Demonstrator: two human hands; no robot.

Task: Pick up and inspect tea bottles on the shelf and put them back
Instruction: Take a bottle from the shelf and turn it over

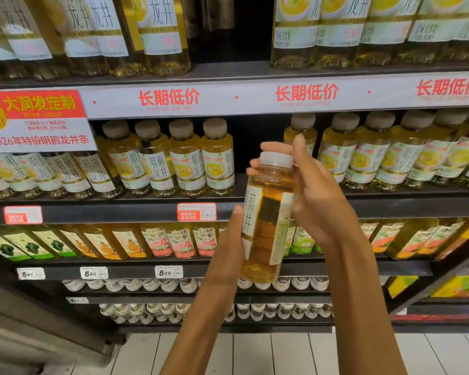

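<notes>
I hold one tea bottle [266, 220] upright in front of the shelves; it has yellow tea, a white cap and a pale label turned sideways to me. My left hand [228, 250] grips its lower part, thumb up along the label. My right hand [312, 190] wraps the upper part, fingers curled round behind the cap. Matching tea bottles [186, 158] stand in a row on the middle shelf [114, 212], with a dark gap [257, 131] in the row right behind the held bottle.
Larger bottles of the same tea [163, 33] fill the top shelf. Fruit tea bottles [157, 239] lie on the shelf below, and white-capped bottles [152, 285] fill the lowest rows. A red promotional sign [35, 120] hangs at the left. White floor tiles [255, 353] show at the bottom.
</notes>
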